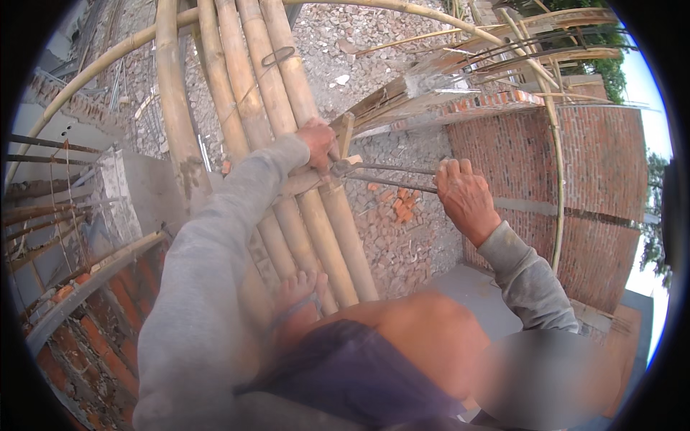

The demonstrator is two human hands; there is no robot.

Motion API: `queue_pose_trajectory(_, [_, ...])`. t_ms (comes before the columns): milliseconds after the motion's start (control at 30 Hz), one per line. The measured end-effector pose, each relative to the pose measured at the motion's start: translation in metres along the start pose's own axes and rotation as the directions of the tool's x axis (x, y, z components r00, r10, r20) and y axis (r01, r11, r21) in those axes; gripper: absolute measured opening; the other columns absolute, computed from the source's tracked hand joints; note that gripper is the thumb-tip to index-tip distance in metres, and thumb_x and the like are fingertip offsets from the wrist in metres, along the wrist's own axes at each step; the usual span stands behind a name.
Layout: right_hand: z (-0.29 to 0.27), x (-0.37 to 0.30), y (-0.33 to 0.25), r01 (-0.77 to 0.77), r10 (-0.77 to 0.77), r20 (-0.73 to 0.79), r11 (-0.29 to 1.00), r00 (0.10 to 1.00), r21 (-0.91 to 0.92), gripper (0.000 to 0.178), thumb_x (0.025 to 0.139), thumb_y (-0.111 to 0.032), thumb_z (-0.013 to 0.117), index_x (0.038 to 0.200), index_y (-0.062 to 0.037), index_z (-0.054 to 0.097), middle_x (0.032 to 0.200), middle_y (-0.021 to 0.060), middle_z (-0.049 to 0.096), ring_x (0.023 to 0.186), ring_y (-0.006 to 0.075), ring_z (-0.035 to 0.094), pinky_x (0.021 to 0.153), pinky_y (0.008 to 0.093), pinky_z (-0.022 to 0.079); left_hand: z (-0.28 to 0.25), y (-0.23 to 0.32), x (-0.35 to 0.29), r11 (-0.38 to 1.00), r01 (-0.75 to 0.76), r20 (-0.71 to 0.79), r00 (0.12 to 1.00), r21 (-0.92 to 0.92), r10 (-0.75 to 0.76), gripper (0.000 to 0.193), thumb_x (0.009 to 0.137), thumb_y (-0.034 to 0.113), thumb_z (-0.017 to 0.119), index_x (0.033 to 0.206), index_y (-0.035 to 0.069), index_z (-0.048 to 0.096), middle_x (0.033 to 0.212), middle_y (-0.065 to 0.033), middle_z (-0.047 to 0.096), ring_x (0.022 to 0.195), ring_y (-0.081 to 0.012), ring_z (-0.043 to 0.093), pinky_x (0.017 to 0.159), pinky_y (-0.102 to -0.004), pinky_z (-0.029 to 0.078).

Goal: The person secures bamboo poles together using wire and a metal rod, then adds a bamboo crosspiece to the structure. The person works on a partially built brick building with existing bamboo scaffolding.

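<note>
My right hand (pixel 467 194) is closed round the ends of two long dark handles of a pair of pincers (pixel 395 179). The pincers' head (pixel 341 169) meets a short bamboo crosspiece (pixel 300 184) lying across the row of bamboo poles (pixel 316 215). Beside that head, my left hand (pixel 316 144) has its fingers bent and pressed together; what they hold, if anything, is hidden. A small upright wooden stick (pixel 346 131) stands next to the left hand. Farther up the poles lies a thin wire loop (pixel 278 56). My sandalled foot (pixel 296 296) rests on the poles.
Broken rubble (pixel 410 244) covers the ground below, with orange brick pieces (pixel 405 206) in it. A brick wall (pixel 510 158) rises on the right. A curved bamboo pole (pixel 558 172) runs in front of it. Wooden planks (pixel 377 100) project ahead; another brick wall (pixel 100 330) lies lower left.
</note>
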State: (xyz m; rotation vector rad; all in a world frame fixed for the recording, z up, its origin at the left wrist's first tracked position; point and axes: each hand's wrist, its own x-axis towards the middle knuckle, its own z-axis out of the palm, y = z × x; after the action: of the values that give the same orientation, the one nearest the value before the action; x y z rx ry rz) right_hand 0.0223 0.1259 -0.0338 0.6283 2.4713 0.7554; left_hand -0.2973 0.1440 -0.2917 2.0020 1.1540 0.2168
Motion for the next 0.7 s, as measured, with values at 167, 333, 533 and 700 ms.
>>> queue_pose_trajectory(167, [-0.002,-0.01,-0.007,-0.026,0.011,0.093,0.987,0.996,0.157,0.016,0.096,-0.02,0.072,0.1,-0.0064,0.066,0.093,0.0085,0.067,0.092,0.0266,0.071,0.071,0.0428,0.058,0.0,0.002,-0.001,1.0,0.022,0.023,0.999,0.016,-0.022,0.071,0.053,0.042,0.103,0.116,0.012,0.088,0.127,-0.0011,0.08,0.139,-0.0224,0.055,0.127,-0.0382,0.02])
queue_pose_trajectory(333, [-0.027,0.01,0.007,-0.145,-0.118,0.393,0.803,0.912,0.577,0.034,0.096,-0.032,0.078,0.1,0.0,0.065,0.084,0.0203,0.072,0.082,0.0423,0.074,0.072,0.0523,0.058,-0.004,0.007,-0.006,0.999,0.037,-0.006,0.999,0.0,-0.037,0.069,0.053,0.044,0.103,0.115,0.02,0.089,0.125,-0.0006,0.08,0.139,-0.0286,0.053,0.123,-0.0351,0.028])
queue_pose_trajectory(533, [-0.015,-0.001,0.011,-0.09,-0.135,0.291,0.759,0.947,0.645,0.045,0.086,-0.03,0.089,0.104,0.0019,0.063,0.083,0.027,0.07,0.083,0.0501,0.071,0.074,0.0573,0.056,-0.006,0.006,-0.004,0.999,0.044,0.056,0.997,0.014,-0.045,0.068,0.056,0.04,0.101,0.117,0.011,0.087,0.128,-0.0025,0.08,0.139,-0.0231,0.055,0.128,-0.0396,0.019])
queue_pose_trajectory(700, [0.053,-0.024,-0.015,-0.19,-0.042,0.302,0.696,0.952,0.693,0.047,0.08,-0.019,0.088,0.108,0.0039,0.059,0.082,0.0269,0.069,0.084,0.0508,0.071,0.074,0.0578,0.056,-0.003,0.004,-0.003,0.998,-0.046,-0.004,0.999,0.031,0.046,0.07,0.055,0.047,0.101,0.118,0.018,0.089,0.121,-0.002,0.082,0.132,-0.0215,0.062,0.125,-0.0412,0.024])
